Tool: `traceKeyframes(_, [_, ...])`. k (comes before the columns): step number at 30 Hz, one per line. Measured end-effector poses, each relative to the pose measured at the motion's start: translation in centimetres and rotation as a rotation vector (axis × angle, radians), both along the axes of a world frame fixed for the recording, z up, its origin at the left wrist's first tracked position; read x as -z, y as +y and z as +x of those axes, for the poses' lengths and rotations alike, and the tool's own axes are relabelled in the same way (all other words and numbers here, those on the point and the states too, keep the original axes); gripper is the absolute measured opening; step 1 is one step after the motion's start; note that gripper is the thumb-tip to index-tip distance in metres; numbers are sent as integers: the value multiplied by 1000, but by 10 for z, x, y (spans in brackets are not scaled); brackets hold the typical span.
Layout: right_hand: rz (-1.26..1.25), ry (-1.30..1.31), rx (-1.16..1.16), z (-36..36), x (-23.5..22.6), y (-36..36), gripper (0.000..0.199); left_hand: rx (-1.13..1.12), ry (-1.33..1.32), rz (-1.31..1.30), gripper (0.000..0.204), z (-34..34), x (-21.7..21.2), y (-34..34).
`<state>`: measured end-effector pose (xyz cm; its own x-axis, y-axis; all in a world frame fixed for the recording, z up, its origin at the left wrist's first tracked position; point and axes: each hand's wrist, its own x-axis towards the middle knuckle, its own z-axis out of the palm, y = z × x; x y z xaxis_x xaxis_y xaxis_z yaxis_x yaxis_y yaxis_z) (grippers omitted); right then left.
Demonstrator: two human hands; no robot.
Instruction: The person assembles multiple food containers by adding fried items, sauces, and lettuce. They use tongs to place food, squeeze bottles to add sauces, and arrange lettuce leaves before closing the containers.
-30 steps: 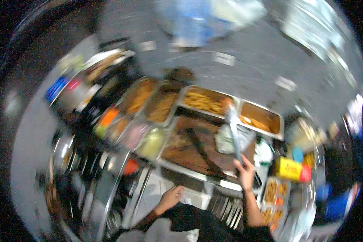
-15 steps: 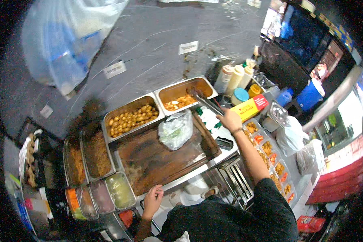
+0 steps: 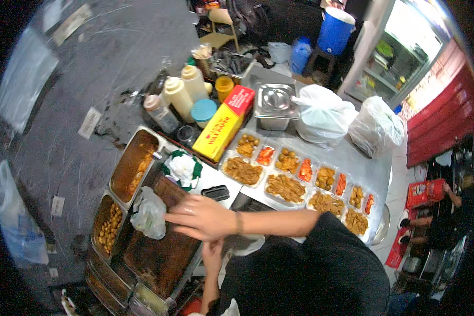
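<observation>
Grey wall (image 3: 137, 58) stands left. Our right hand (image 3: 203, 217), fingers loosely spread, is at the plastic bag (image 3: 148, 213) on the brown slab (image 3: 160, 260); a careless nudge could tip it into the left tray (image 3: 100, 216). How our left hand (image 3: 212, 259) grips, we cannot tell.

Head-worn fisheye, close overhead, facing downward

Food-service kitchen (image 3: 376, 174); stall or restaurant, cannot tell. Deep metal pans (image 3: 126, 164) of cooked food (image 3: 109, 229) line a broad brown slab (image 3: 150, 260). Squeeze bottles (image 3: 178, 100) cluster by the wall (image 3: 137, 50). Rows of matching packed meals (image 3: 285, 188) on a metal counter (image 3: 380, 167), bulging plastic bags (image 3: 325, 116) alongside. Glass-fronted cabinet (image 3: 395, 59) beyond.
</observation>
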<state>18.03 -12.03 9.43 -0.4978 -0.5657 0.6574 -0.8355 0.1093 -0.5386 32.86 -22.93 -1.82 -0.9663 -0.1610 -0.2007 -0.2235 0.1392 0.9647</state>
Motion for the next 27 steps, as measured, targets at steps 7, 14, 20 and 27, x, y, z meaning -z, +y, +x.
traceKeyframes(7, [277, -550, 634, 109, 62, 277, 38, 120, -115, 716, 36, -250, 27, 190])
traceKeyframes(14, [-164, -710, 1404, 172, 70, 329, 47, -110, -242, 825, 45, -416, 61, 289])
traceKeyframes(20, [-164, -835, 1342, 141, 83, 270, 47, -178, -74, 656, 40, -454, 47, 285])
traceKeyframes(27, [55, -711, 1153, 63, 55, 243, 44, 370, 236, -34, 31, -450, 77, 203])
